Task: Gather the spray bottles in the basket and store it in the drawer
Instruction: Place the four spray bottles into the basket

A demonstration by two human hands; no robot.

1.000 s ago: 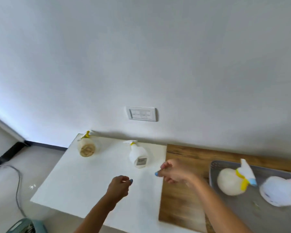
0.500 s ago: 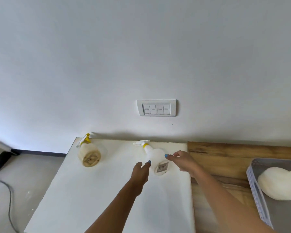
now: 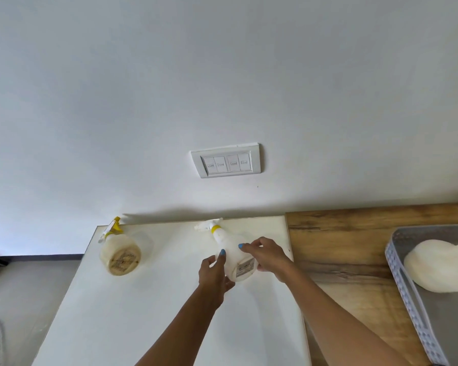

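So both hands had finally closed in: a half-second earlier they were just reaching, and now the left hand (image 3: 214, 273) and right hand (image 3: 266, 256) had their fingers curled around the white spray bottle (image 3: 232, 256) on the white table (image 3: 148, 313). The cream spray bottle (image 3: 119, 256) stood untouched to the left. One bottle (image 3: 439, 268) already lay in the grey basket (image 3: 407, 294), so two were left.

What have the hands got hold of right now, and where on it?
Both hands, left and right, grip the white spray bottle round its body, one on each side.
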